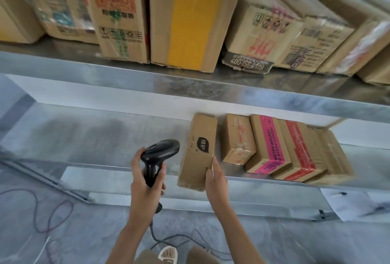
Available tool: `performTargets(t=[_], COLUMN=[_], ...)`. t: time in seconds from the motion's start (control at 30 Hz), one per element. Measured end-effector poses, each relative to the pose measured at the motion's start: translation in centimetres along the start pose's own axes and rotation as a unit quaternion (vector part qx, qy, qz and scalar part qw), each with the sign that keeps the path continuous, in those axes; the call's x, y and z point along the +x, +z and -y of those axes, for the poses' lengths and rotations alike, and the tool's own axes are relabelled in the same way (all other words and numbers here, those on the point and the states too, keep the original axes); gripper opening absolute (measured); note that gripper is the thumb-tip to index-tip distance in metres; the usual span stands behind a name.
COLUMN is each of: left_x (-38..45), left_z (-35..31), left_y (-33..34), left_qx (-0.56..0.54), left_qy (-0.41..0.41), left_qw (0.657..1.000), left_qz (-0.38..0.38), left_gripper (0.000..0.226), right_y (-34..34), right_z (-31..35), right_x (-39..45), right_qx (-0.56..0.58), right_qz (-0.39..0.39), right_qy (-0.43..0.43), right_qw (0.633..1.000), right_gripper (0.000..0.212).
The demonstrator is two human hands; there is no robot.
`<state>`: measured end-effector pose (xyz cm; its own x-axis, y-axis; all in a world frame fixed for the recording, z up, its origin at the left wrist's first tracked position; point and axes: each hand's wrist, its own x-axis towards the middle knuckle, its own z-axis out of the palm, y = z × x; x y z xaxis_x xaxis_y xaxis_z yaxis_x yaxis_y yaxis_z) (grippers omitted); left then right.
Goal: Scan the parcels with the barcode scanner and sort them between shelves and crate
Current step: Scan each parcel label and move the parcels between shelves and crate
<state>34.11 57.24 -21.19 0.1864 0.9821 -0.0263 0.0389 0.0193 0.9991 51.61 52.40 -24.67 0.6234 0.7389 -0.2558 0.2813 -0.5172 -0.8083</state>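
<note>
A: Head view: what is each hand doing?

B: The left hand [145,181] is curled round the grip of the black barcode scanner [157,159], whose head is turned toward a brown parcel [197,152] just to its right. Its cable [168,240] trails down to the floor.

A: And the right hand [215,177]?

B: Its fingers lie along the near right corner of that parcel, thumb on the box's near end, holding it at the front edge of the lower shelf [105,135]. The parcel's near end overhangs the edge.

A: What else is on that shelf?

B: Right of the parcel, a row of small boxes: a plain taped box [237,139], a pink-taped box [269,143], a red-taped box [299,150]. They stand side by side, touching.

A: Above?

B: The upper shelf [190,86] carries bigger cartons, among them a yellow-taped carton [190,21].
</note>
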Motion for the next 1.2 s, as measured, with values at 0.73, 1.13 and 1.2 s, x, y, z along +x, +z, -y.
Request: performTargets(t=[0.73,1.13,1.2], left_x=[0.8,0.4,0.1], left_z=[0.5,0.4,0.1], left_y=[-1.4,-1.6,-1.6], left_qx=[0.01,0.012,0.01], left_qy=[0.009,0.022,0.028], left_qw=[1.0,1.0,1.0], left_qz=[0.0,0.002,-0.002], left_gripper=[0.066,0.066,0.067], right_y=[0.7,4.0,5.1], right_z=[2.1,4.3,4.0], right_x=[1.8,1.3,0.8], right_qx=[0.112,-0.297,-0.345], right_qz=[0.04,-0.003,-0.002], right_qy=[0.022,-0.022,-0.021], right_qw=[0.993,0.955,0.939], right_gripper=[0.063,0.069,0.078])
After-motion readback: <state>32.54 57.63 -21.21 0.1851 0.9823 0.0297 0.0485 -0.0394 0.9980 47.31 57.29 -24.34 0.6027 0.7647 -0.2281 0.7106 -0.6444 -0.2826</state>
